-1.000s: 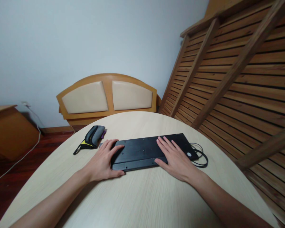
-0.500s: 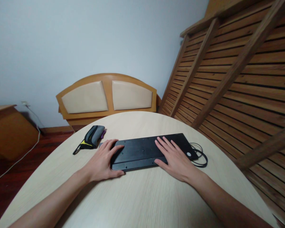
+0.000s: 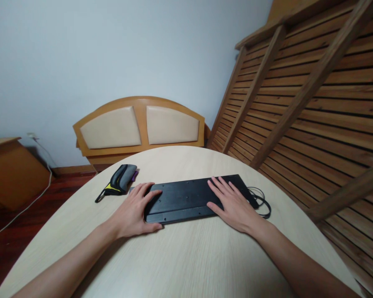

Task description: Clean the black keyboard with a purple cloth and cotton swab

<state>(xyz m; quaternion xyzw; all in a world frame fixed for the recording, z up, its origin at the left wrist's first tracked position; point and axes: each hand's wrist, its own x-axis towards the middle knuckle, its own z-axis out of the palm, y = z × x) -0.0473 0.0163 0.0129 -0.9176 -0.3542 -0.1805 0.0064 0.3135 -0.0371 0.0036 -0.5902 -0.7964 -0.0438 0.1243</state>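
Note:
A black keyboard lies face down on the pale round wooden table, its flat underside with small screws showing. My left hand rests flat on its left end, fingers spread and thumb along the near edge. My right hand lies flat on its right part, fingers stretched out toward the far edge. The keyboard's black cable coils on the table just right of my right hand.
A grey, black and yellow pouch lies on the table left of the keyboard. Behind the table stand a wooden headboard with beige pads and a slatted wooden frame leaning at the right. A wooden cabinet and a white cable are on the left.
My right hand has slid a little to the right along the keyboard and now covers the white sticker near its right end. My left hand has stayed put.

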